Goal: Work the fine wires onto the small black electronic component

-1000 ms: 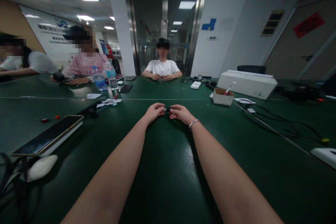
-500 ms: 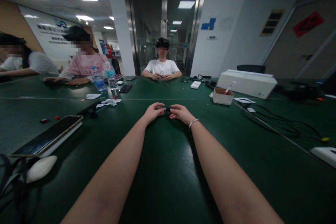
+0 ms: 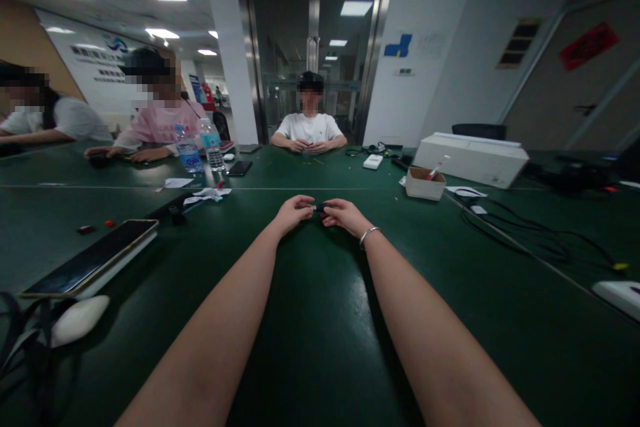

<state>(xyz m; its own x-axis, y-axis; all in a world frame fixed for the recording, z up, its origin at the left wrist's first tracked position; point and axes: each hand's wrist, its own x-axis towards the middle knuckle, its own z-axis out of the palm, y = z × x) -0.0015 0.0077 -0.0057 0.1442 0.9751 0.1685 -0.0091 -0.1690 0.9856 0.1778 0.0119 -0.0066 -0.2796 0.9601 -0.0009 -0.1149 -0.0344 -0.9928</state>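
Pinching one small, dark, stubby object with a silvery end, two bare hands meet just above or on the dark green, smooth tabletop; which of the two cannot be told. The left hand has its thumb and fingertips closed at the silvery end, while the right hand grips the dark end between thumb and bent fingers. One silver metal bangle circles the right wrist. The object lies level between the hands, partly hidden by the fingertips.

Three other people sit around the far side: one person in a white T-shirt opposite, one in a pink top, and one in a white short-sleeved top at far left.

Two flat black phones show: a large gold-edged phone resting on a white block at left, and a smaller dark phone farther off.

As for containers, two clear plastic bottles stand upright side by side, both labelled; how full they are is unclear. One small open cardboard box holds one slim red-and-white stick, leaning out. Just behind it lies one long white carton, its contents hidden.
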